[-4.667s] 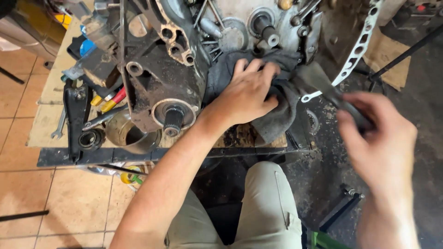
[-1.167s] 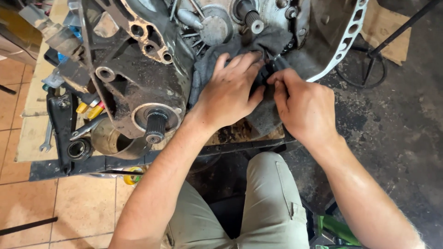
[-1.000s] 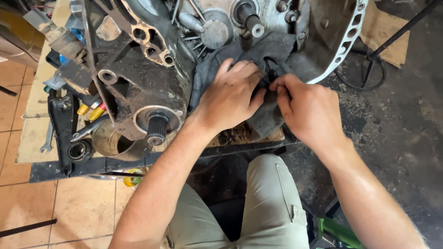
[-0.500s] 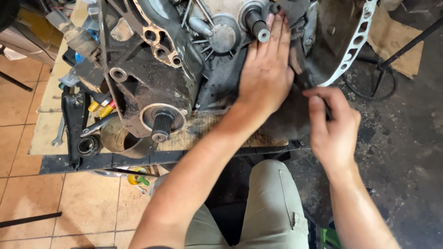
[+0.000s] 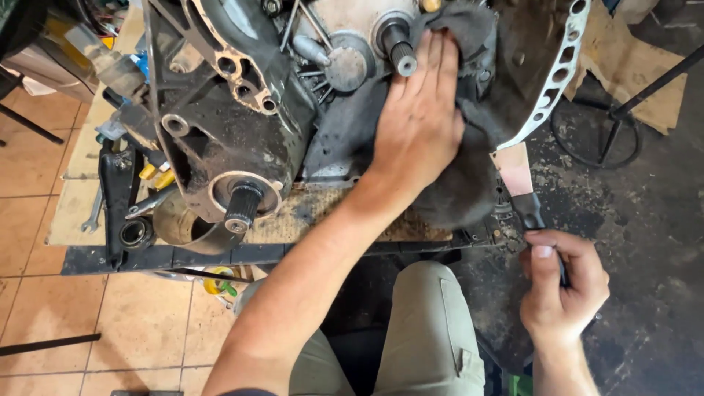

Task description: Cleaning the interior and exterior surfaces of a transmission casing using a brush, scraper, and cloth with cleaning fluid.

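Left hand (image 5: pixel 422 121) flat, fingers spread, pressing dark rag (image 5: pixel 469 165) on greasy engine block (image 5: pixel 242 139), 12 o'clock. Right hand (image 5: pixel 561 290) at 4 o'clock grips brush (image 5: pixel 529 213). Risk: rag snagging on splined shaft (image 5: pixel 400 48); fingers may slip on oily metal.

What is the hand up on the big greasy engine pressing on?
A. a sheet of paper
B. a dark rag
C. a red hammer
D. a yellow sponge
B. The left hand lies flat on a dark rag spread over the engine, while the right hand holds a small black-handled tool lower down, off to the side.
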